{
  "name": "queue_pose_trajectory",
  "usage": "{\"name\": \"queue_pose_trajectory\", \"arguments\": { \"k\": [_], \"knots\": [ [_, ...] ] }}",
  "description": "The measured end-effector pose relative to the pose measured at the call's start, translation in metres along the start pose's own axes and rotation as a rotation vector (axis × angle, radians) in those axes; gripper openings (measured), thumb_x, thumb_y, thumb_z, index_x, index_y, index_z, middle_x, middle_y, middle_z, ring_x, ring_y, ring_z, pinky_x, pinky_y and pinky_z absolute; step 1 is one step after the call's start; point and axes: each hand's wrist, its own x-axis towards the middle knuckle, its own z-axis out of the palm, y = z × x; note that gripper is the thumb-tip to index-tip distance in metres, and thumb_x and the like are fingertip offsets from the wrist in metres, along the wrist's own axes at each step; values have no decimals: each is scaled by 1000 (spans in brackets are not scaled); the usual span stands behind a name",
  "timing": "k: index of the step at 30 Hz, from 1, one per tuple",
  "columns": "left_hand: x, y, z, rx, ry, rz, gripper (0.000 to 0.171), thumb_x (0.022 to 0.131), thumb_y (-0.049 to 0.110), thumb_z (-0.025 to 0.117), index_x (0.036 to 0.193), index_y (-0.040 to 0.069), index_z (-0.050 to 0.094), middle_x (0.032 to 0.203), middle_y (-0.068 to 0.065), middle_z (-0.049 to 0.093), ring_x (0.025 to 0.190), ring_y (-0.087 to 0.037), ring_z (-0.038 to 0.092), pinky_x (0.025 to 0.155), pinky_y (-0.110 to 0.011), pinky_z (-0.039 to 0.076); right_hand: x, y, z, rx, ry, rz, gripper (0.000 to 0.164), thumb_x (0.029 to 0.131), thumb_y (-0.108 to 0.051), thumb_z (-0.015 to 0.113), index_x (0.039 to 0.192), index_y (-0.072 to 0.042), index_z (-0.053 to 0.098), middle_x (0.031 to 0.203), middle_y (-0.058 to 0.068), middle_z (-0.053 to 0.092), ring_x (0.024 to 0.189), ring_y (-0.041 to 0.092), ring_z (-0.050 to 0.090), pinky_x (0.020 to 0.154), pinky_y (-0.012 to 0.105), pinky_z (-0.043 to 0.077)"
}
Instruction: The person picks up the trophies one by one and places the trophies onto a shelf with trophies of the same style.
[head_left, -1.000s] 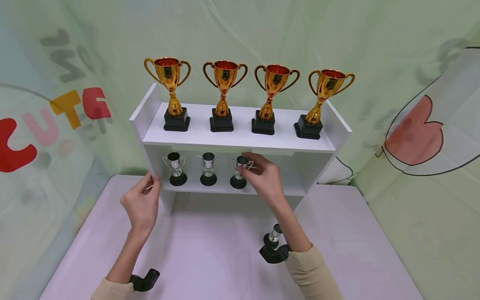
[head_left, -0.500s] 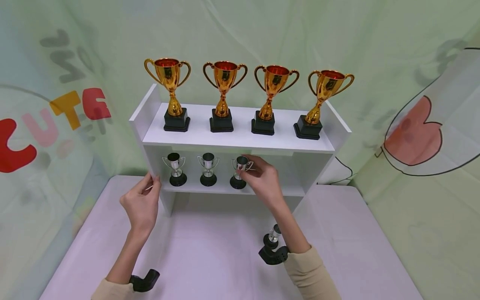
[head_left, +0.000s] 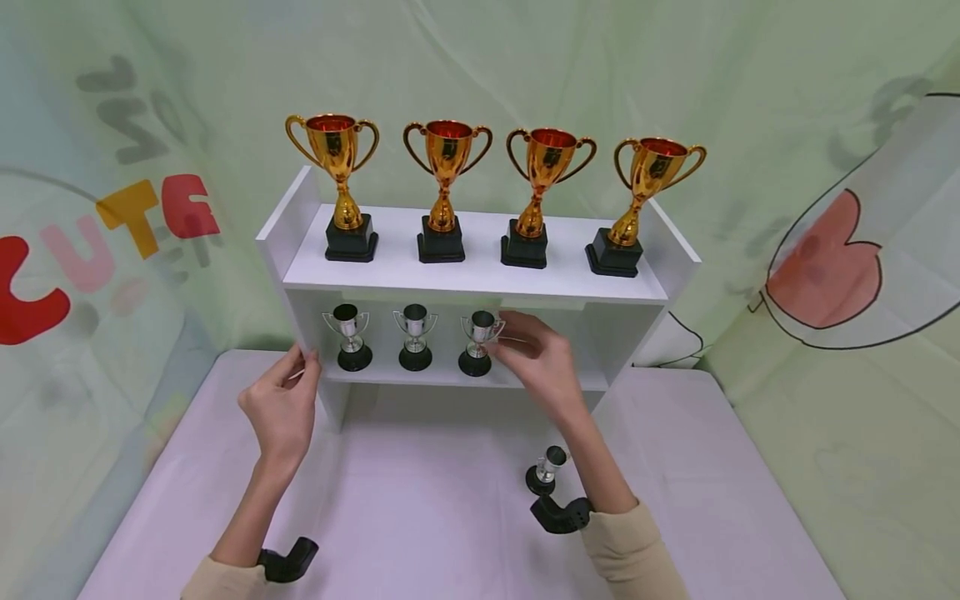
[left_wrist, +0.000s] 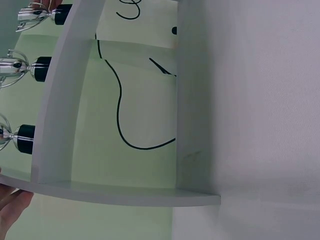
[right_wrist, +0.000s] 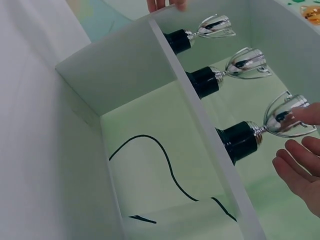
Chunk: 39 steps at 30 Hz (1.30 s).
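A white shelf (head_left: 465,386) bears three small silver trophies on its lower board: a left one (head_left: 350,333), a middle one (head_left: 416,333) and a right one (head_left: 477,337). My right hand (head_left: 543,362) is beside the right silver trophy, its thumb and fingers spread around one handle. In the right wrist view the thumb overlaps that cup; the other fingers (right_wrist: 295,165) stand apart from it. My left hand (head_left: 281,408) grips the edge of the shelf's left side panel between thumb and fingers. Another silver trophy (head_left: 546,471) stands on the table, near my right forearm.
Several gold trophies, among them a leftmost one (head_left: 347,179) and a tilted rightmost one (head_left: 633,204), stand on the top board. A pale cloth covers the table (head_left: 420,508). Printed green curtains (head_left: 750,208) surround it, and a dark cable (head_left: 690,333) lies behind the shelf.
My right hand's fingers have loosened from the right silver trophy and moved slightly right. The trophy stays upright in its place. My left hand has kept its hold on the shelf.
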Motion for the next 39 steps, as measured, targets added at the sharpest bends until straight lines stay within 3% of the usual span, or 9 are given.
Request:
{"name": "queue_pose_trajectory", "arguments": {
  "k": [8,14,21,27,39],
  "knots": [
    [-1,-1,1,-4,-1,-8,23,90,-5,70,112,-3,77,95,-26,76,78,21,62,73,-3,52,-19,11,-14,26,22,-17,36,89,-3,77,124,-1,69,125,17,71,115,33,69,97,24,57],
    [0,-2,0,-6,-8,-6,23,90,-6,69,112,-6,76,95,-29,75,79,21,63,74,-3,52,-44,20,-18,49,45,-29,37,90,-3,77,126,0,68,127,17,69,115,38,68,97,23,57],
    [-1,-2,0,-3,-5,5,24,90,-7,68,112,-5,76,96,-27,76,80,20,63,74,-4,52,-78,29,-21,84,57,-52,39,89,2,78,126,1,68,124,20,70,108,7,71,95,21,57],
    [-1,-2,0,2,-8,-4,23,90,-6,69,112,-5,76,95,-27,76,79,21,63,74,-3,52,-102,47,-19,89,72,-139,37,86,9,76,122,2,69,118,25,70,105,6,71,95,23,57],
    [1,-2,0,-8,-8,-9,24,90,-6,68,113,-5,76,96,-28,75,79,20,64,74,-4,53,-127,75,-21,71,185,-44,39,85,7,79,122,-3,72,119,16,73,103,6,70,98,20,54]
  ]
}}
